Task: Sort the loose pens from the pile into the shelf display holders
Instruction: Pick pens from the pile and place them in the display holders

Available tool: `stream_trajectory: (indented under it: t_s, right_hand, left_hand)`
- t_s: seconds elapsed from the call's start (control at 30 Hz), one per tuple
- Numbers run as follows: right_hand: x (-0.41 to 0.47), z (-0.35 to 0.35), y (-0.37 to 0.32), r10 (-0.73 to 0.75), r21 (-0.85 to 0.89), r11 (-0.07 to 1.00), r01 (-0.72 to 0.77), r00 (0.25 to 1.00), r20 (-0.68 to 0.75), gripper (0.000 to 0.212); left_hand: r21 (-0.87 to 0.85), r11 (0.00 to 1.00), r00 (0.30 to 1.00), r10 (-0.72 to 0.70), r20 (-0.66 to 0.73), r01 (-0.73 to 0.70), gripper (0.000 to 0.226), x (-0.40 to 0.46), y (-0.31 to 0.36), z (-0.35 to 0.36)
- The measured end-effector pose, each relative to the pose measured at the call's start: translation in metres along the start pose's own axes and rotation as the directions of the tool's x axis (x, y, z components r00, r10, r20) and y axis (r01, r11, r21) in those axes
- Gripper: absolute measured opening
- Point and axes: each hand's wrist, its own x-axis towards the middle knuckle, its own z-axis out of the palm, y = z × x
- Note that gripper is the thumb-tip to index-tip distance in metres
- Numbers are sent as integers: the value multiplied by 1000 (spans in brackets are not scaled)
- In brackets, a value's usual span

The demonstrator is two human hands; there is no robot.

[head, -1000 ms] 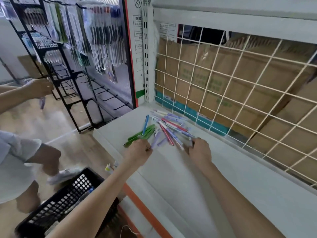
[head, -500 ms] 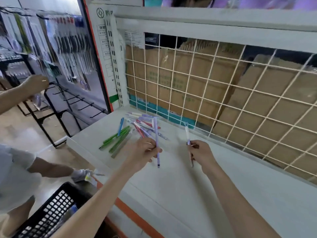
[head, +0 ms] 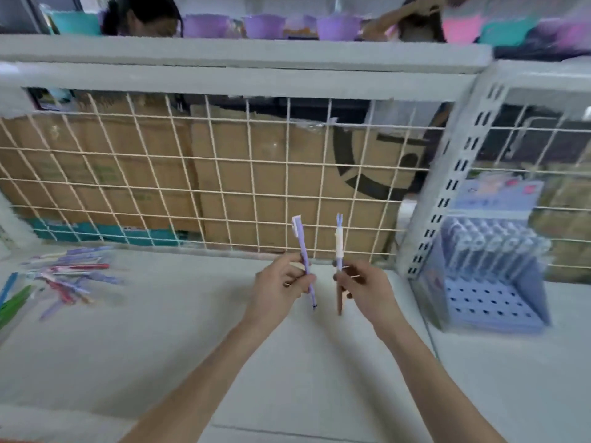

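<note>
Above the white shelf (head: 160, 330), seen from our head camera, we hold two pens upright, just apart from each other. Our left hand (head: 276, 290) pinches a purple pen (head: 303, 257) between curled fingers and thumb; our right hand (head: 363, 287) grips a white-and-blue pen (head: 339, 247) the same way. Far to the left, the pile of loose pens (head: 68, 278) lies on the shelf by the wire grid (head: 224, 174). To the right, past the slotted upright (head: 447, 193), stands a blue display holder (head: 489, 282) with a row of pens in its back part.
</note>
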Motion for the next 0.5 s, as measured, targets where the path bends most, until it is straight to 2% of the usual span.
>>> stream_trajectory:
  t_s: [0.07,0.27,0.5]
  right_hand:
    - [-5,-44,11,-8,27,1000,10,998,-69,24]
    - [-22,-157,44,-14,75,997,30,979,-203,10]
    - [-43,-229,67,0,155,987,29,984,-180,15]
  left_hand:
    - [-2,1000,999,11,45,-11,20,1,14,45]
    - [7,999,992,42,121,-43,10,2,49,156]
    - [199,976,996,93,-11,-89,11,18,56,223]
